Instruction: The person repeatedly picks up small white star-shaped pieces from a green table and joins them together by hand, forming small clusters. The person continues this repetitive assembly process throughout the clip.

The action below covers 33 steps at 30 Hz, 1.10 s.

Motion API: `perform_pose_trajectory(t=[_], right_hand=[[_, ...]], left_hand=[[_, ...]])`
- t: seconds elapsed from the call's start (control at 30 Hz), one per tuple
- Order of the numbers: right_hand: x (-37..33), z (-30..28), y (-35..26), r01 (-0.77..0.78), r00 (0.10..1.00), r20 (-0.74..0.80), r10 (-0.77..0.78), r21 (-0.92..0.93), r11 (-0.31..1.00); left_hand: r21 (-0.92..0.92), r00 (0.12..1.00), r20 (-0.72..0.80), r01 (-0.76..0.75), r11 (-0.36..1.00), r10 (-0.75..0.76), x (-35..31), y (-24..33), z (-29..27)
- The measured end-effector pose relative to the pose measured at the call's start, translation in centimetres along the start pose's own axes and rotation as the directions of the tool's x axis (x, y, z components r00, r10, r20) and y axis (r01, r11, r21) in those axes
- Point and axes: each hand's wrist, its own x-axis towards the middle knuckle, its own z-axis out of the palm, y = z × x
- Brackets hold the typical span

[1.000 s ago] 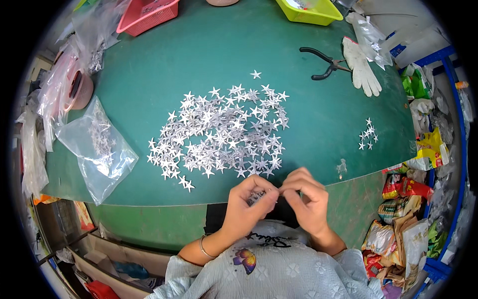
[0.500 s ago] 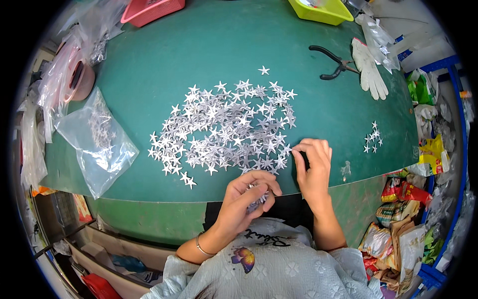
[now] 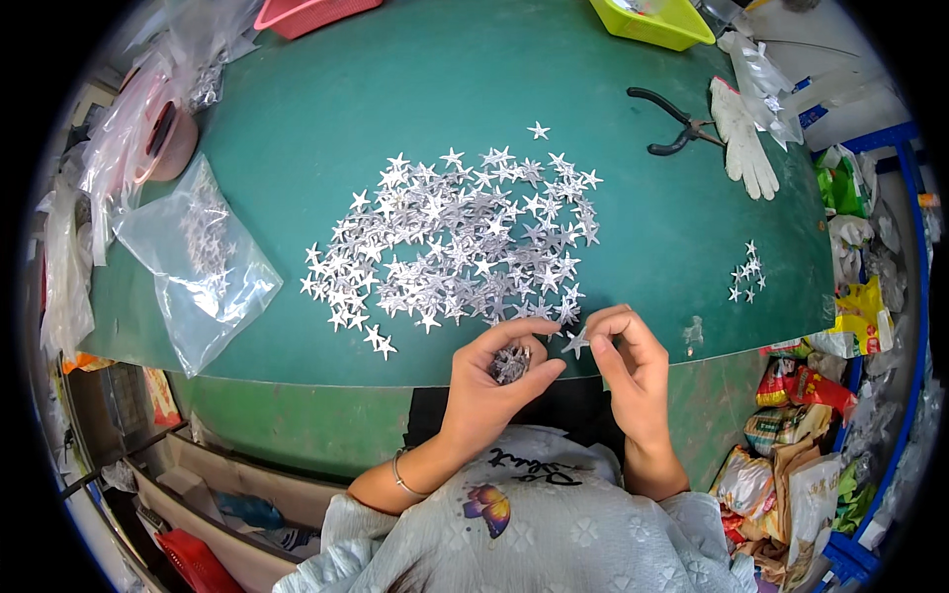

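A broad pile of small silver star-shaped pieces lies in the middle of the green table. At its near edge, my left hand cups a clump of silver stars in its curled fingers, with thumb and forefinger apart over them. Just to the right, my right hand pinches a single silver star between thumb and fingertips, close to the left hand's fingertips. One stray star lies beyond the pile.
A small group of stars sits at the right, below pliers and a white glove. At the left lies a clear bag of stars. Pink and yellow-green baskets stand at the far edge.
My right hand has drawn a star away from the pile's edge, toward my left hand. My left hand has turned and opened its thumb and forefinger, showing more of the clump.
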Motion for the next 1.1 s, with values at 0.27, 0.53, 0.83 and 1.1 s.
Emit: perform_pose_trajectory(t=[0.27, 0.53, 0.83, 1.1], right_hand=[[-0.7, 0.3, -0.7, -0.016, 0.998, 0.062, 0.010, 0.097, 0.995], [-0.8, 0.2, -0.9, 0.117, 0.991, 0.052, -0.121, 0.084, 0.990], [-1.0, 0.3, -1.1, 0.257, 0.966, 0.025, -0.258, 0.034, 0.966], [-1.1, 0.5, -0.9, 0.288, 0.957, 0.020, -0.290, 0.054, 0.956]], left_hand=[[0.050, 0.998, 0.026, -0.051, 0.997, 0.050, -0.3, 0.6, 0.3], [0.073, 0.998, 0.048, -0.036, 0.997, 0.033, -0.7, 1.3, 0.2], [0.032, 0.994, 0.074, -0.084, 0.996, 0.081, -0.9, 1.5, 0.2], [0.043, 0.990, 0.099, -0.106, 0.993, 0.102, -0.8, 1.5, 0.1]])
